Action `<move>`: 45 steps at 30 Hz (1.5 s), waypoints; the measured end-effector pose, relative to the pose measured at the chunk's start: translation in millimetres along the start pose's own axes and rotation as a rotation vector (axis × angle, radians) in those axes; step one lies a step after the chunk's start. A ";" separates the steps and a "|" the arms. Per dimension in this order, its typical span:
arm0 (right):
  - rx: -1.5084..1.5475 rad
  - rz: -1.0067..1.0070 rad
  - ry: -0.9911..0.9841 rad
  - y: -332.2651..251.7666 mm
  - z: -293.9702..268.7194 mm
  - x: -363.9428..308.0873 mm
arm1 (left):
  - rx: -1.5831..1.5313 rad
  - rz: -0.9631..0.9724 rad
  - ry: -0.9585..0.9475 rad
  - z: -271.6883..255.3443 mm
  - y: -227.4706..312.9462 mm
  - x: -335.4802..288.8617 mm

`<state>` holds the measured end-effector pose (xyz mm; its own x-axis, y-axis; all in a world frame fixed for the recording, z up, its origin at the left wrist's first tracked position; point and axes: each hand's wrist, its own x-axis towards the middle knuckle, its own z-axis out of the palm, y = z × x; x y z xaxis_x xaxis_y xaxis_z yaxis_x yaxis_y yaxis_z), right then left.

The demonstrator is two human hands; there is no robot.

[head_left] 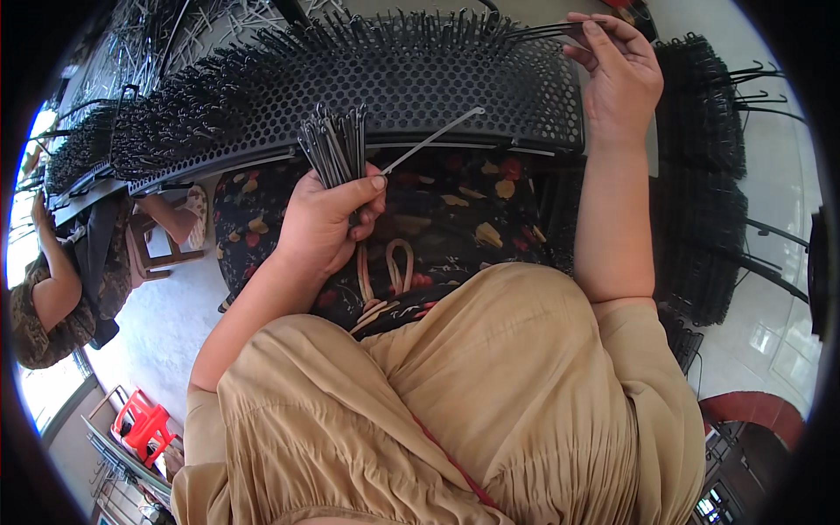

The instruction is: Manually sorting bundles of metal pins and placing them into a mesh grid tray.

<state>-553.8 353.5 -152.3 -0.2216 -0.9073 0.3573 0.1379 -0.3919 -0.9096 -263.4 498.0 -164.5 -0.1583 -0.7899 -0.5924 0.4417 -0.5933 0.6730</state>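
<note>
Already rods crowd much of the rack, though bare holes seem left to fill, the left hand gripping a bundle, the right hand pinching several more.

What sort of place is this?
Probably a workshop or small factory floor, judging by the long perforated black rack bristling with thin dark rods, the bundle of similar rods in the left hand, and another person off to the left.
</note>
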 end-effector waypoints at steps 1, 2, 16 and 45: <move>0.003 0.001 -0.003 0.4 5.2 -0.9 | -0.001 0.002 0.003 -0.5 -0.7 -0.3; 0.047 0.058 0.043 -4.6 11.9 -2.3 | 0.005 0.005 0.007 -0.3 -1.2 -0.6; 0.019 -0.191 -0.030 14.6 10.7 -2.2 | 0.034 0.010 0.024 3.0 -1.3 0.3; -0.726 -0.531 -0.375 -9.4 50.3 4.8 | 0.026 0.025 0.030 -0.8 -1.5 1.3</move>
<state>-507.6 345.2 -131.4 0.2558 -0.6784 0.6887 -0.5477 -0.6888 -0.4750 -263.6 498.0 -166.6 -0.1207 -0.7996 -0.5883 0.4219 -0.5777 0.6988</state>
